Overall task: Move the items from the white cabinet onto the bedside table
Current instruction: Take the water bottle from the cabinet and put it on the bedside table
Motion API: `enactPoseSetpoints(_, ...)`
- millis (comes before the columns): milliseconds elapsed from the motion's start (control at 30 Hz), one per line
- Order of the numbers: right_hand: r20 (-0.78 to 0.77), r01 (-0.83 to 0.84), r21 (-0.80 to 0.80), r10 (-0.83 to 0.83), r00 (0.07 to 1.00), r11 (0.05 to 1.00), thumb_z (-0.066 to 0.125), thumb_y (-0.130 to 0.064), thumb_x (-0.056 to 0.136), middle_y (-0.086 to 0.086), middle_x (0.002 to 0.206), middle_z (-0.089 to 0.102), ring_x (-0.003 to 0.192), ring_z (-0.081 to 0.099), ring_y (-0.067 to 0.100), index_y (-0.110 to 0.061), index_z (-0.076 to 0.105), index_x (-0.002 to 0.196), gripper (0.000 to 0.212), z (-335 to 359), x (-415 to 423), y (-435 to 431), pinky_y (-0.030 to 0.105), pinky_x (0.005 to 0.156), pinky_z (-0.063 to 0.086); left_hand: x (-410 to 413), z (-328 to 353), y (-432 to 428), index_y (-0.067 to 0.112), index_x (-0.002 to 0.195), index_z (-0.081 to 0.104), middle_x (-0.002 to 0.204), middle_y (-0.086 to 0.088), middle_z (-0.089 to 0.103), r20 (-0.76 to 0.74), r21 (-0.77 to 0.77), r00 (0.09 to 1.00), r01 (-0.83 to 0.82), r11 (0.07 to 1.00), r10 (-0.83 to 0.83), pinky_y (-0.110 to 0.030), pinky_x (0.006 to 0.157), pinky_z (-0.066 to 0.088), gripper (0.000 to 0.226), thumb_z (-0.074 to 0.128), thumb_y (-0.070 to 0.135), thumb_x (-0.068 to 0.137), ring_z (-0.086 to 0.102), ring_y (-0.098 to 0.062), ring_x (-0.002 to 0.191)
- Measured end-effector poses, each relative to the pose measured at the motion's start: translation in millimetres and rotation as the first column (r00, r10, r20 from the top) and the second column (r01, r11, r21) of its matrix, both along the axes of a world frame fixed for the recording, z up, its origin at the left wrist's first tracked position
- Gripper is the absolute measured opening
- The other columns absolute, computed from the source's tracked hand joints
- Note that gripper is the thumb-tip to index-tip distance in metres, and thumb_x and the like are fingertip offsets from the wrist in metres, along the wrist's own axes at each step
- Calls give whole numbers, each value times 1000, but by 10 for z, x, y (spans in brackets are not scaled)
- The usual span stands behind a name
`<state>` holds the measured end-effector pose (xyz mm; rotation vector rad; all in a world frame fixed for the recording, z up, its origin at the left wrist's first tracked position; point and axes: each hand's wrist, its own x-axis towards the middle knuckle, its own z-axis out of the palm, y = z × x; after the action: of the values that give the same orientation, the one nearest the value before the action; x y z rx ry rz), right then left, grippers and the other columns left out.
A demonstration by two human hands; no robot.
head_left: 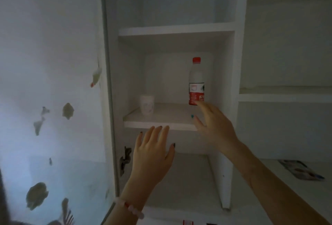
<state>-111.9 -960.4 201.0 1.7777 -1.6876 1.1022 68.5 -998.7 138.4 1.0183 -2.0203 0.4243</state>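
Both hands open and empty: right hand (213, 126) fingertips at the base of the upright red-capped bottle (196, 82) (likely full, smooth plastic, grip mid-label), left hand (152, 151) just below the shelf (161, 122), light crushable paper cup (147, 104) above-left of it.

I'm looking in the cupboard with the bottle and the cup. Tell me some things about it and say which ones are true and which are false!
1. The bottle has a red cap. True.
2. The bottle is lying on its side. False: it stands upright on the shelf.
3. The cup is on the same shelf as the bottle, to the bottle's left. True.
4. The left hand is holding the cup. False: it is open, below the shelf's edge, holding nothing.
5. The right hand reaches toward the bottom of the bottle with fingers spread. True.
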Motion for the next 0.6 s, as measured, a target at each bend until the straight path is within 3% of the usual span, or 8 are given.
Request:
enactPoseSetpoints(67, 88, -22, 10, 21, 996, 1000, 55, -26, 89, 7, 131, 51, 116, 48, 24, -14, 41, 135, 50, 257, -124, -348, 27, 88, 37, -11, 36, -157, 11, 123, 57, 118, -9, 64, -17, -17, 1000, 8, 1000, -8, -51, 92, 47, 52, 38, 41, 84, 59, -30, 112)
enactPoseSetpoints(167, 298, -107, 37, 92, 950, 994, 64, -28, 80, 8, 117, 57, 103, 58, 24, -14, 43, 128, 54, 496, -327, -820, 32, 82, 49, -32, 54, -311, 11, 123, 57, 119, -9, 63, -25, -35, 1000, 15, 999, -15, -52, 95, 45, 52, 37, 41, 85, 58, -30, 114)
enactPoseSetpoints(233, 483, -158, 36, 122, 867, 987, 68, -23, 78, 5, 110, 57, 101, 59, 23, -14, 45, 117, 46, 543, -451, -1050, 26, 77, 47, -43, 40, -360, 11, 123, 57, 120, -8, 63, -17, -41, 1000, 24, 999, -25, -52, 95, 45, 52, 37, 41, 85, 57, -30, 115)
enactPoseSetpoints(333, 712, -163, 73, 63, 699, 984, 71, -20, 79, 8, 125, 47, 112, 49, 22, -3, 31, 131, 68, 547, -607, -1296, 26, 86, 39, -42, -5, -400, 11, 123, 56, 120, -7, 63, -7, -55, 999, 32, 998, -32, -50, 95, 45, 50, 38, 40, 86, 57, -29, 115)
enactPoseSetpoints(400, 778, -152, 113, 8, 629, 982, 72, -19, 78, 11, 129, 45, 116, 49, 27, 1, 24, 135, 77, 518, -679, -1417, 28, 89, 40, -39, -40, -407, 11, 122, 57, 120, -8, 63, 3, -52, 1000, 29, 998, -29, -50, 95, 45, 50, 38, 40, 86, 57, -29, 114)
enactPoseSetpoints(467, 800, -162, 162, -34, 599, 973, 72, -19, 79, 7, 116, 46, 109, 51, 25, 1, 26, 135, 75, 487, -694, -1505, 28, 85, 39, -40, -65, -414, 10, 122, 58, 120, -8, 63, 12, -49, 1000, 20, 999, -19, -50, 94, 46, 50, 38, 40, 86, 58, -30, 114)
enactPoseSetpoints(600, 813, -231, 132, 28, 582, 964, 76, -14, 73, 11, 111, 61, 96, 60, 26, -1, 52, 120, 55, 447, -723, -1633, 32, 83, 49, -52, -99, -425, 10, 122, 58, 120, -8, 63, 21, -44, 1000, 11, 999, -10, -50, 94, 45, 51, 39, 40, 86, 58, -30, 114)
